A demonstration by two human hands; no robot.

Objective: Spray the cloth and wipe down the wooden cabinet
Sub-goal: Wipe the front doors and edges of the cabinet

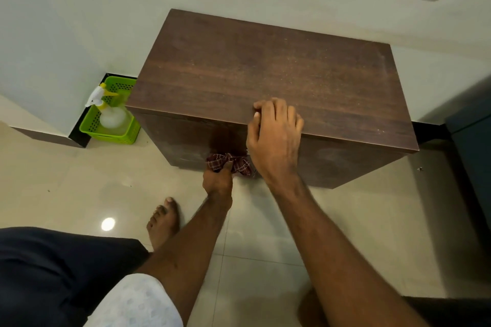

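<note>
Evidently soft, limp cloth (240, 165), bunched in left hand (217, 182) against cabinet (265, 69) front; best gripped wadded; right hand (275, 135) resting on top edge.

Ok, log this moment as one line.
step: wiping cabinet front | left hand: grips cloth | right hand: rests on top edge | bottle: in basket
</note>
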